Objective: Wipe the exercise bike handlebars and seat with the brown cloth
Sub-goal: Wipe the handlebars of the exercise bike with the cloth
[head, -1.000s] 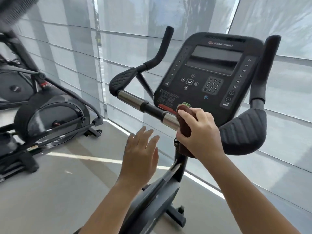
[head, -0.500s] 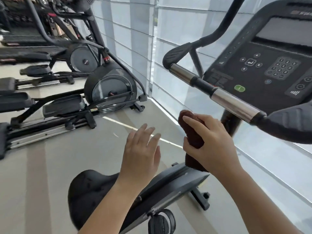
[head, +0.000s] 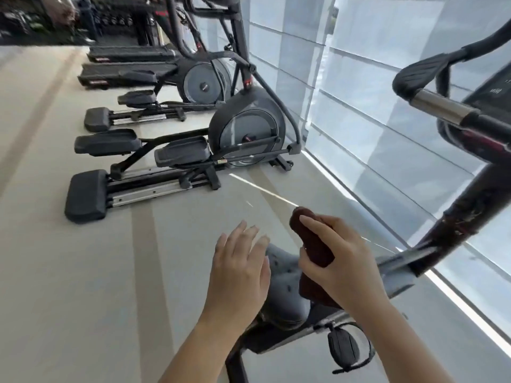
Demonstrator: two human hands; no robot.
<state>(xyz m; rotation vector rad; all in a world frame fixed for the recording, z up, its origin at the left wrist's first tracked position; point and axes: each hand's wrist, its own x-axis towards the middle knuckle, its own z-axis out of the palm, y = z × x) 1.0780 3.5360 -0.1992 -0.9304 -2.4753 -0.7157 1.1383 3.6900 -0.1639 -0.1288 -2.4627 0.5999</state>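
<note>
Brown terry cloth (head: 313, 244), bunched into a roll, sits clamped in the right hand (head: 338, 254), fingers wrapped fully around it, held just above the dark perforated padded bike seat (head: 284, 277) without clear contact. Left hand (head: 239, 272) is spread flat and empty, hovering over the seat's near edge. Black-and-chrome handlebar (head: 437, 106) stands well apart, upper right, with nothing touching it. Judgement: the seat stage is about to start; whether the handlebars are already clean cannot be confirmed from this view. Seat wiping remains outstanding.
</note>
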